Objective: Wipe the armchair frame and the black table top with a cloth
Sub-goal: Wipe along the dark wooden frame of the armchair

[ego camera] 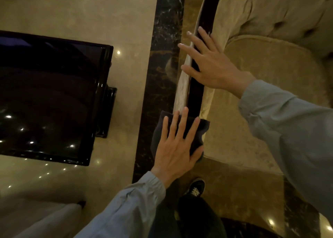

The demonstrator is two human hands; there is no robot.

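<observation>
- The floor (126, 18) is polished pale stone crossed by a dark marble band.
- The beige armchair (270, 39) fills the right side; its dark glossy frame (195, 93) runs as a long rail from the near centre away toward the top, curving slightly.
- The black worktop (50, 97) lies at left, well apart from the chair, its gloss reflecting ceiling lights.
- The right hand (212, 65), arm reaching in from the right, lies flat on the rail farther up, fingers (191, 35) spread apart.
- The left hand (176, 147) presses palm-down, fingers splayed and pointing along the rail.
- The dark cloth (201, 131) lies under that hand, draped over the rail's near end.
</observation>
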